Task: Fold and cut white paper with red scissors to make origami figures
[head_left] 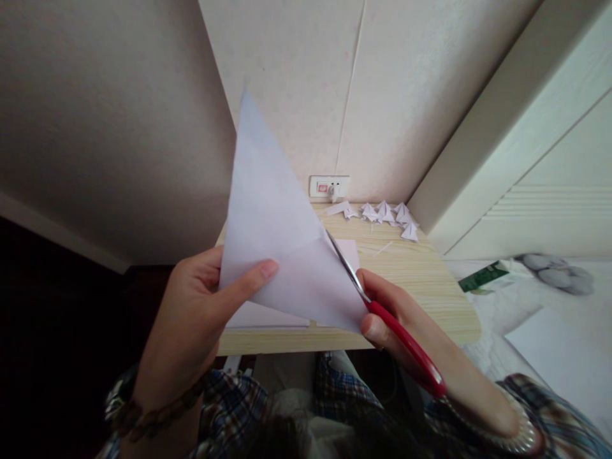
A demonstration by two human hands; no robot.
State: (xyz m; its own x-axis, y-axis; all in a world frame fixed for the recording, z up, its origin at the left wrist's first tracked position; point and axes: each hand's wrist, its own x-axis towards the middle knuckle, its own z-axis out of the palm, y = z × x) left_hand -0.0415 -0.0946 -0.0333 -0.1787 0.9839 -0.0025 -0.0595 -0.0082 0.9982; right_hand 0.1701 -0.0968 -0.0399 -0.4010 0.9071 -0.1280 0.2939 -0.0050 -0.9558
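A white sheet of paper (277,210), roughly triangular with a faint crease across it, is held up in front of me over the table. My left hand (205,299) grips its lower left part, thumb on the near face and fingers behind. My right hand (396,319) is closed around a pair of scissors (406,344) with red handles. Their metal blades point up and left along the paper's right edge; whether they have cut in is hard to see. The right thumb is at the paper's lower right corner.
Several small folded paper pieces (385,211) lie at the back right of the wooden table (430,306). More white paper (268,317) is under the held sheet. A wall socket (329,187) with a plug sits behind. To the right are a green box (485,276) and a white sheet (564,350).
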